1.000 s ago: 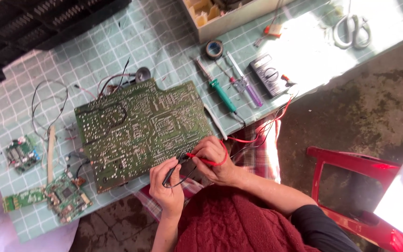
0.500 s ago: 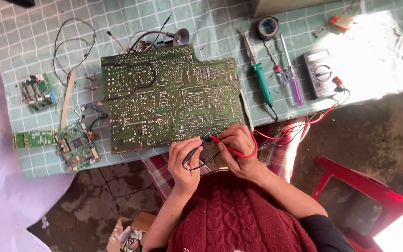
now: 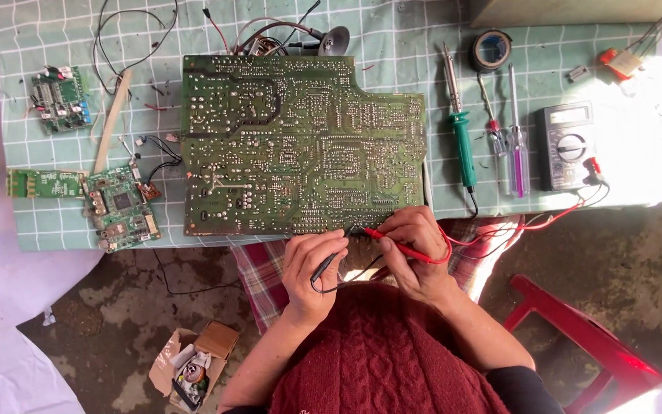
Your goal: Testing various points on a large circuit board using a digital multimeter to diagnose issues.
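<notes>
My grey multimeter point(image 3: 567, 146) lies on the surface to my right, its small pale screen point(image 3: 568, 115) on top. An open brown cardboard box point(image 3: 193, 368) sits on the floor by my left elbow.

Multimeter point(image 3: 568, 146) right of circuit board point(image 3: 300, 146).

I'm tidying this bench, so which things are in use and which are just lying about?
In use: large green circuit board; red probe in right hand; black probe in left hand; grey multimeter.
Lying about: green-handled soldering iron; purple-handled screwdriver; tape roll; small green boards.

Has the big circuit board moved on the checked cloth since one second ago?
No. The big circuit board lies beside the green-handled soldering iron as before; only the camera shifted.
</notes>
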